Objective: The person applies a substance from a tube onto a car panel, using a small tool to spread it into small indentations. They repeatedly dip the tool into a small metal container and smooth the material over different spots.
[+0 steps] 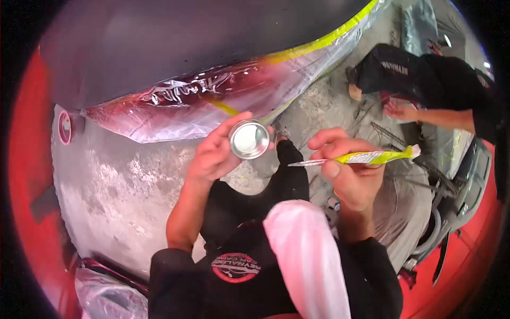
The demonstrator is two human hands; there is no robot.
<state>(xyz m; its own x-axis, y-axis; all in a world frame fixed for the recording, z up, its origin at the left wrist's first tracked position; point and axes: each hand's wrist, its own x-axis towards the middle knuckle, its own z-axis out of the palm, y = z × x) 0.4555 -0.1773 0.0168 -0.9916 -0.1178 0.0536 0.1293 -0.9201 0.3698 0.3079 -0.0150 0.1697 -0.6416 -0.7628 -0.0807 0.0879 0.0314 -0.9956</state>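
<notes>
My left hand (215,154) holds a small round metal tin (249,140) by its sides, its pale, shiny round face turned up toward the camera. To the right of the tin, my right hand (350,165) pinches a thin, flat strip (366,158) between thumb and fingers. The strip is yellow-green with a printed white part; its narrow pale tip points left toward the tin, without touching it. A crumpled end of the strip sticks out to the right of my fingers.
A dark panel (175,42) with plastic film and yellow tape along its edge spans the top. At the upper right, a person in black (414,74) bends over. A pink-rimmed round object (65,127) lies left. Car parts (451,207) stand right.
</notes>
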